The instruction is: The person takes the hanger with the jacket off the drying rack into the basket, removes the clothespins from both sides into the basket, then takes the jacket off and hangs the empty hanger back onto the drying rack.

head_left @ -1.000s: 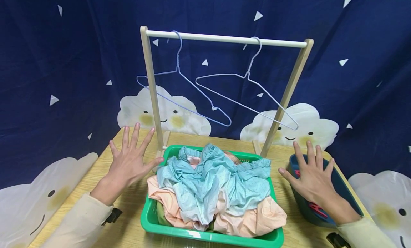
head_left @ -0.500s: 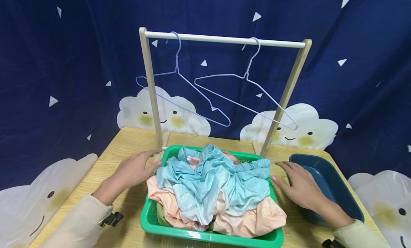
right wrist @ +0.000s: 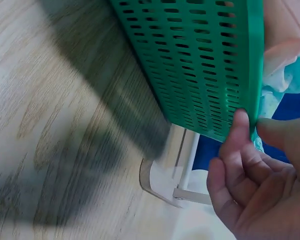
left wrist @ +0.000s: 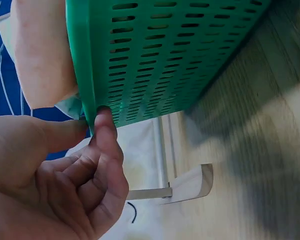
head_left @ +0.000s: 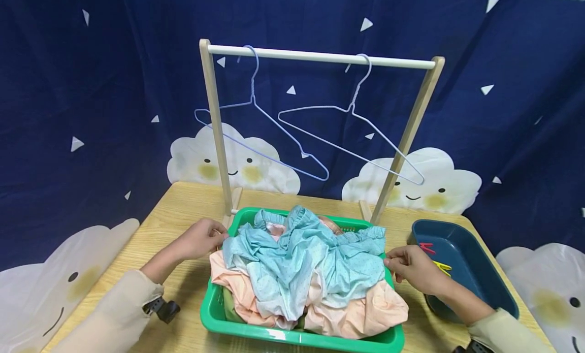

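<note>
A green plastic basket (head_left: pixel 301 334) with slotted walls stands on the table, heaped with clothes. On top lies a light blue garment (head_left: pixel 297 261); peach cloth (head_left: pixel 356 312) spills over the front. My left hand (head_left: pixel 201 238) pinches the basket's left rim, thumb inside and index finger outside, as the left wrist view shows. At the opposite side, my right hand (head_left: pixel 416 266) pinches the right rim between thumb and index finger. The other fingers of both hands are curled. In the right wrist view the slotted side wall (right wrist: pixel 200 65) rises beside the fingertips.
Behind the basket stands a wooden rack (head_left: pixel 320 57) with two wire hangers, one bluish (head_left: pixel 292 166) and one pale (head_left: pixel 352 155). A dark blue bin (head_left: pixel 484 261) at the right holds red and yellow clips (head_left: pixel 442 267). A dark blue curtain (head_left: pixel 114 89) hangs behind the table.
Both hands, spread and raised a second ago, have come down to the basket's sides and taken hold of its rims. The basket and clothes appear unmoved.
</note>
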`<move>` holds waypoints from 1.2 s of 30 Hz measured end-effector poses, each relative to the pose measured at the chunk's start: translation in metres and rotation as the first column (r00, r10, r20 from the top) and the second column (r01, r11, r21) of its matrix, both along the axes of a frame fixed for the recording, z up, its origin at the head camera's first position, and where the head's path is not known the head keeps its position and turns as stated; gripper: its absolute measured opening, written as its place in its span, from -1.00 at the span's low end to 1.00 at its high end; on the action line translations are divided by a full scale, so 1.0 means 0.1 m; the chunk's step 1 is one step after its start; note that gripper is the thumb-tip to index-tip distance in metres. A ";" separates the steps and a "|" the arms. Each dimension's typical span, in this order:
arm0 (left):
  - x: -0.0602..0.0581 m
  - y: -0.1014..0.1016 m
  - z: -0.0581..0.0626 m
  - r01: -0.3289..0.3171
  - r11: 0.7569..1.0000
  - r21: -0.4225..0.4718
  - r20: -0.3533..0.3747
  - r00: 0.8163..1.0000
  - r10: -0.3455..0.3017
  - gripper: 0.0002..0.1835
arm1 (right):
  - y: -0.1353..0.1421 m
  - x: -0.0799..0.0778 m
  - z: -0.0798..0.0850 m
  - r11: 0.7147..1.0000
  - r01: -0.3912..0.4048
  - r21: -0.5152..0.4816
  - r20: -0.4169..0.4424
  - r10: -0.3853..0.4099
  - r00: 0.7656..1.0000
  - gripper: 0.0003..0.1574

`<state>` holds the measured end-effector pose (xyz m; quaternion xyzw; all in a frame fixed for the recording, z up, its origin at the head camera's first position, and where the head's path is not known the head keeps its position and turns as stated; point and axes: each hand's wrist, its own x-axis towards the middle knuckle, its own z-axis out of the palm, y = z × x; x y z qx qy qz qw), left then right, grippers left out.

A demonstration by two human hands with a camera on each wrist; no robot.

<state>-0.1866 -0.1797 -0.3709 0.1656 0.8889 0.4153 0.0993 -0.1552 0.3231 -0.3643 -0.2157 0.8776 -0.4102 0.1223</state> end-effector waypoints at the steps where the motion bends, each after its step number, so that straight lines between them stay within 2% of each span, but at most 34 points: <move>1: -0.01 0.00 -0.01 -0.004 1.000 0.015 0.018 1.000 0.003 -0.76 | 0.00 -0.01 0.00 1.000 0.006 -0.015 0.006 -0.006 1.000 -0.74; 6: -0.08 0.00 0.00 -0.066 0.997 0.040 0.099 0.993 0.062 -0.74 | -0.05 -0.10 0.00 0.994 0.103 0.027 0.009 -0.103 0.995 -0.74; 17: -0.41 0.04 0.00 -0.183 0.983 -0.001 0.084 0.980 0.183 -0.69 | -0.20 -0.45 -0.02 0.978 0.207 0.036 0.013 -0.208 0.978 -0.60; 23: -0.56 0.04 0.00 -0.201 0.980 0.001 0.114 0.973 0.199 -0.63 | -0.23 -0.60 0.00 0.969 0.240 0.050 0.014 -0.241 0.970 -0.64; 26: -0.59 0.03 -0.01 -0.219 0.976 -0.011 0.136 0.966 0.219 -0.61 | -0.25 -0.63 0.01 0.968 0.245 0.059 0.024 -0.247 0.969 -0.65; 31: -0.59 0.01 -0.02 -0.213 0.977 -0.015 0.150 0.965 0.213 -0.60 | -0.26 -0.63 0.01 0.967 0.238 0.090 0.033 -0.241 0.970 -0.57; 33: -0.59 0.01 -0.03 -0.201 0.980 -0.004 0.151 0.968 0.199 -0.60 | -0.23 -0.60 0.03 0.967 0.229 0.113 0.007 -0.232 0.973 -0.52; 36: -0.57 -0.01 -0.04 -0.184 0.983 0.012 0.136 0.974 0.180 -0.60 | -0.16 -0.53 0.06 0.959 0.235 0.159 -0.081 -0.225 0.971 -0.50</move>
